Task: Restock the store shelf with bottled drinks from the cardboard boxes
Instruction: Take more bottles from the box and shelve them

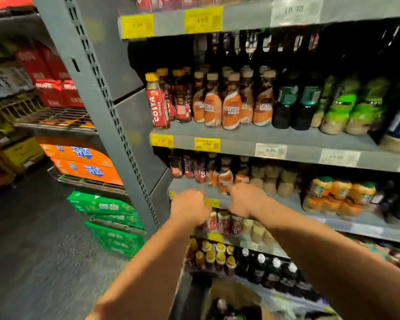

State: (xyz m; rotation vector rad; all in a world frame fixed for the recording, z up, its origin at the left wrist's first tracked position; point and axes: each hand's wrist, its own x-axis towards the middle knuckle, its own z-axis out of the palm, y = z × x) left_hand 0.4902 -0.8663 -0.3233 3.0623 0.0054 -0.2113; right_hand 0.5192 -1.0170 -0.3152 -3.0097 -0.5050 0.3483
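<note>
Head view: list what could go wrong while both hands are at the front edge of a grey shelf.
1. The right hand is close beside the orange-labelled plastic coffee bottle at the front of the grey metal shelf; a nudge might topple it into its neighbours.
2. The yellow-capped dark bottles stand below, between the forearms; dropping the arms could knock them.

Orange cases sit stacked above green cases, red packs higher up.
</note>
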